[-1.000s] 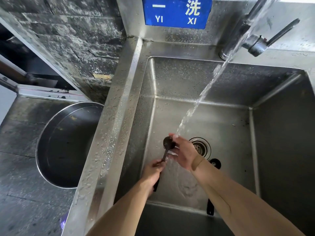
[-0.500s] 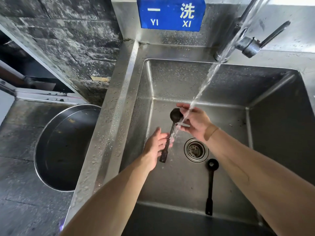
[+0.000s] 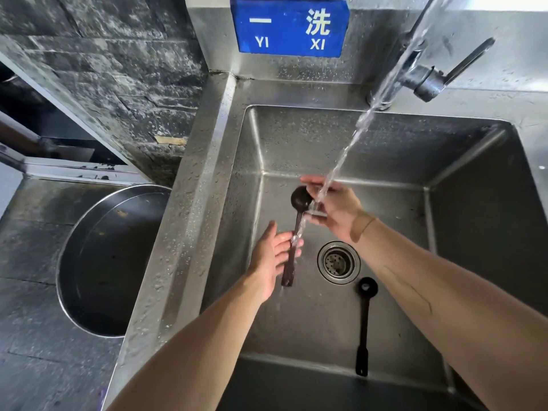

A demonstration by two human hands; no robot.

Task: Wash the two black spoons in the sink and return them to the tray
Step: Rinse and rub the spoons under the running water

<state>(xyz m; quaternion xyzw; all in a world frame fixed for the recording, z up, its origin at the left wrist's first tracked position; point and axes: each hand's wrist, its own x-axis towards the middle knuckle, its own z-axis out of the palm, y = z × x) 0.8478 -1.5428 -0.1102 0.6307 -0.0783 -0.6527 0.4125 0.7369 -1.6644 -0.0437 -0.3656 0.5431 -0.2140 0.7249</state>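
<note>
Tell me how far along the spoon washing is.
Done: nothing is back in the tray; no tray is in view. In hand: one black spoon is under the running water, its bowl held by the right hand while the open left hand touches its handle. Left: the second black spoon lies on the sink floor near the drain; then both go to the tray.
</note>
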